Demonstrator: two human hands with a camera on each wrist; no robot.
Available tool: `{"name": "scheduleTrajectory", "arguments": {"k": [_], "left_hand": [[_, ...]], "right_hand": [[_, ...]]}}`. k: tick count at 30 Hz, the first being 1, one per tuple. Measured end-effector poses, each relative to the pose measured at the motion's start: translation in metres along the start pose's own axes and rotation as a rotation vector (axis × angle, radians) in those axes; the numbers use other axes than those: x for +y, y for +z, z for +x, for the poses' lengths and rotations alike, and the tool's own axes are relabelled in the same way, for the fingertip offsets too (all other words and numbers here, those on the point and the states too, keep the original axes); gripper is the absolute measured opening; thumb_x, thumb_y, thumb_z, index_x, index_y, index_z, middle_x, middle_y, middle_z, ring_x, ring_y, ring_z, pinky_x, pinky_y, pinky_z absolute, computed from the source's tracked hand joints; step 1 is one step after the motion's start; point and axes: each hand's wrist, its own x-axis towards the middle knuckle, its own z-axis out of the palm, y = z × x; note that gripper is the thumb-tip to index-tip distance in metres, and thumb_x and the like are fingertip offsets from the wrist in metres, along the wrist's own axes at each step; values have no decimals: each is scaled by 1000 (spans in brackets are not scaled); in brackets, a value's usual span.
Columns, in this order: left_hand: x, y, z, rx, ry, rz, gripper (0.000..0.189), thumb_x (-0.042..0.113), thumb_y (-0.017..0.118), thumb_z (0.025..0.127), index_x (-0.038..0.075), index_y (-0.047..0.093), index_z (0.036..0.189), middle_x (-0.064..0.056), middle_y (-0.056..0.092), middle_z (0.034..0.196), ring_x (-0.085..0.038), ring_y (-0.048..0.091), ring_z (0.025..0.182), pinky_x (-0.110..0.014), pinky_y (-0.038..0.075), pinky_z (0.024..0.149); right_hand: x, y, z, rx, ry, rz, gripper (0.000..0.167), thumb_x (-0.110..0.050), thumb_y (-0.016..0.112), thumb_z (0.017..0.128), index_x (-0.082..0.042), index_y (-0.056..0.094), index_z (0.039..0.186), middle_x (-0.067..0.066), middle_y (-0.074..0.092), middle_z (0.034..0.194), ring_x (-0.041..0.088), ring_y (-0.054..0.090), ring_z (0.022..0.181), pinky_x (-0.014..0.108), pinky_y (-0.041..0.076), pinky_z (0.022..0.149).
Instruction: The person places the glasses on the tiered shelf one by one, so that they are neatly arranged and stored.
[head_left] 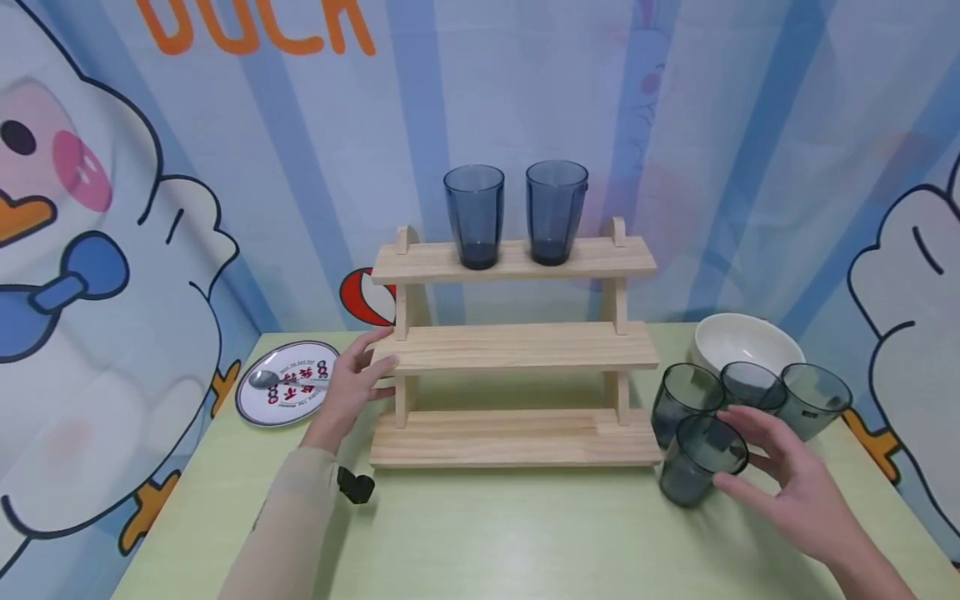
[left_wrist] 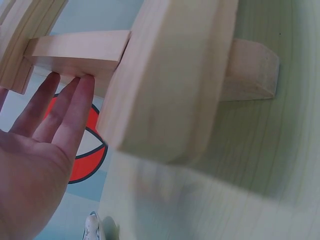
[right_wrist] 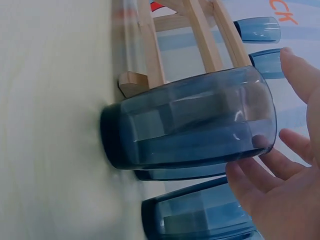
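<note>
My left hand (head_left: 352, 387) holds the left end of a three-tier wooden shelf (head_left: 517, 346) at its middle board. In the left wrist view, several fingertips touch the upright (left_wrist: 77, 50) below that board. Two blue-tinted glasses (head_left: 476, 217) stand upright on the top board. My right hand (head_left: 787, 483) is around the rim of the nearest tinted glass (head_left: 693, 467), its fingers spread. In the right wrist view, fingertips meet this glass (right_wrist: 195, 120) near its rim while the thumb stands apart from it. Behind it are three more tinted glasses (head_left: 813, 400).
A white bowl (head_left: 742, 333) sits at the back right, behind the glasses. On the left, a patterned plate (head_left: 277, 408) carries a metal spoon (head_left: 264, 379). The pale green table (head_left: 480, 533) backs onto a cartoon-printed curtain (head_left: 315, 167).
</note>
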Motion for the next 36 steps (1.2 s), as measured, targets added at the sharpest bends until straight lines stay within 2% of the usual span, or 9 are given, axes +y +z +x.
{"name": "scheduleTrajectory", "arguments": {"k": [7,11,15,19,21,23,25,30,36], "left_hand": [[0,0,1,-4,0,4,55,27,67,105,25,50,157,-19,52,152,-37,61,126,-51,61,93],[0,0,1,-3,0,-1,54,27,67,105,25,50,157,-19,52,152,-37,61,126,-51,61,94],[0,0,1,-2,-2,1,55,27,67,105,25,50,157,-19,52,152,-37,60,127,-51,60,94],[0,0,1,2,-6,4,55,27,67,105,26,50,157,-18,52,152,-37,60,127,-52,60,94],[0,1,1,2,-6,7,55,28,67,105,26,50,157,-18,52,153,-38,60,127,-51,61,94],[-1,1,2,1,-5,6,54,27,67,105,26,50,157,-18,52,153,-38,60,128,-51,61,93],[-1,0,2,0,-3,5,54,26,67,105,26,50,157,-18,51,153,-38,60,128,-51,61,93],[-1,0,1,-3,5,3,54,27,67,105,26,50,156,-18,50,154,-39,59,129,-51,61,93],[1,0,0,-4,10,4,53,26,67,105,26,51,156,-18,51,153,-37,60,127,-50,61,92]], "right_hand": [[7,8,-2,-40,146,-27,92,-21,89,86,-8,37,161,25,53,151,-21,42,121,5,48,86],[7,11,-2,-81,212,-42,94,-28,88,88,-9,34,163,26,52,150,-13,49,119,24,60,86],[7,13,0,-92,251,-29,95,-31,88,88,-7,33,163,26,53,149,-10,51,119,30,61,90],[9,18,1,-102,300,-15,96,-34,88,87,-4,34,161,27,51,151,14,57,127,41,60,97],[11,21,0,-99,314,-2,96,-32,89,87,-2,34,160,27,51,151,13,57,126,35,60,96],[14,24,-1,-89,319,12,96,-29,90,86,-2,34,159,27,50,151,-1,53,121,23,59,93],[16,28,-3,-79,324,27,96,-27,90,86,-2,32,158,26,49,150,-1,52,122,17,56,90],[18,36,-4,-48,341,44,96,-26,90,86,-3,30,158,24,48,150,18,58,124,14,54,88],[15,38,-4,1,330,75,92,-21,91,85,-3,36,156,24,50,147,-11,53,108,7,51,84]]}}
